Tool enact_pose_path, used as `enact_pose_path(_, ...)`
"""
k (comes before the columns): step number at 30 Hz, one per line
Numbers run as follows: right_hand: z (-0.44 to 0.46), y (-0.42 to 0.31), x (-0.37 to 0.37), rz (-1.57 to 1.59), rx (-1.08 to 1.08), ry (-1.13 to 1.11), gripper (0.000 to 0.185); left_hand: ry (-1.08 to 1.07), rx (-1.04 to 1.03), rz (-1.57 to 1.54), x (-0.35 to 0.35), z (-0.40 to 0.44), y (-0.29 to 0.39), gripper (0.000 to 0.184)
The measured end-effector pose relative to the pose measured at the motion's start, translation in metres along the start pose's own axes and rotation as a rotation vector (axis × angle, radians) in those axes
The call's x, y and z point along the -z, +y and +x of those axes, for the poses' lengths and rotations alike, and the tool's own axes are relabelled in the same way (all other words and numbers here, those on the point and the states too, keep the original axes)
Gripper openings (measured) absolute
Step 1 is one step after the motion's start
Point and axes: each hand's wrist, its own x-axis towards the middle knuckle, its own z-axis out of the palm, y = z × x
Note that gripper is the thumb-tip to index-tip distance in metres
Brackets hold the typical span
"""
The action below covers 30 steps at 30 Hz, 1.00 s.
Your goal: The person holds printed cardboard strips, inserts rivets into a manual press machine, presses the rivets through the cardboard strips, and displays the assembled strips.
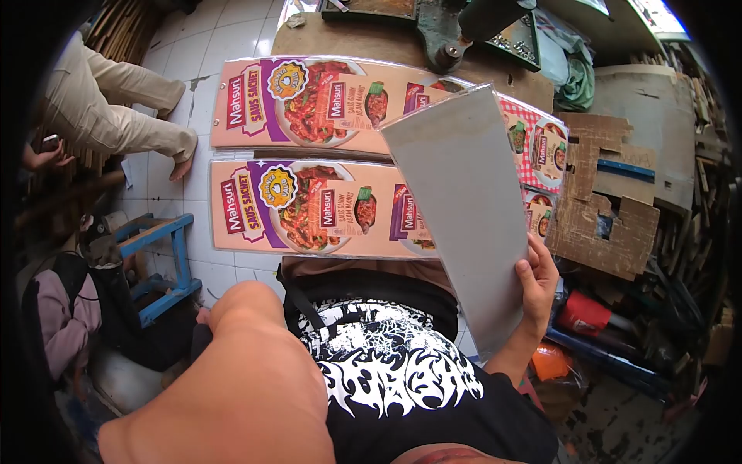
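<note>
My right hand (537, 282) grips a long grey panel (464, 193) by its right edge, thumb on the near face and fingers partly hidden behind. The panel is tilted across two printed sauce sheets and covers part of both. The upper printed sheet (251, 104) and the lower printed sheet (247, 205) lie side by side, each marked "Mahsuri Saus Sachet" and looking glossy. My left arm (247, 371) is bent at the lower left; its hand does not show.
A wooden worktable (348, 39) holds a dark metal press (456, 50) and a tray of small metal parts (525, 39). Cut cardboard (595, 201) lies at the right. A blue stool frame (182, 255) stands at the left, near another person's legs (116, 100).
</note>
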Motion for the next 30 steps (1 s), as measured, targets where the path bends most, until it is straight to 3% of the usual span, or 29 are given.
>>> enact_pose_path(8, 0.003, -0.001, -0.003, -0.027, 0.031, 0.016, 0.052, 0.062, -0.029, 0.027, 0.006, -0.018, -0.024, 0.036)
enact_pose_path(11, 0.008, -0.001, -0.011, -0.035, 0.086, 0.078, 0.053, 0.247, -0.192, 0.343, 0.024, -0.041, -0.071, 0.04)
enact_pose_path(14, 0.015, 0.001, -0.009, -0.04, 0.103, 0.105, 0.054, 0.358, 0.203, 0.726, 0.061, -0.079, -0.097, 0.036)
enact_pose_path(16, 0.02, 0.001, -0.008, -0.054, 0.099, 0.09, 0.053, 0.682, 0.653, 0.844, 0.067, -0.088, -0.116, 0.018)
enact_pose_path(18, 0.025, -0.001, -0.01, -0.035, 0.061, 0.067, 0.052, 0.794, 0.6, 0.809, 0.079, -0.091, -0.144, 0.014)
enact_pose_path(19, 0.029, -0.003, -0.013, -0.043, 0.067, 0.081, 0.052, 0.746, 0.719, 0.855, 0.086, -0.097, -0.148, 0.026)
enact_pose_path(24, 0.044, -0.008, -0.022, -0.045, 0.049, 0.106, 0.052, 0.793, 0.711, 0.84, 0.095, -0.104, -0.166, 0.035)
enact_pose_path(26, 0.047, -0.011, -0.025, -0.044, 0.064, 0.108, 0.052, 0.909, 0.68, 0.733, 0.096, -0.106, -0.169, 0.035)
enact_pose_path(30, 0.051, -0.014, -0.031, -0.027, 0.046, 0.086, 0.05, 0.864, 0.845, 0.424, 0.103, -0.109, -0.161, 0.033)
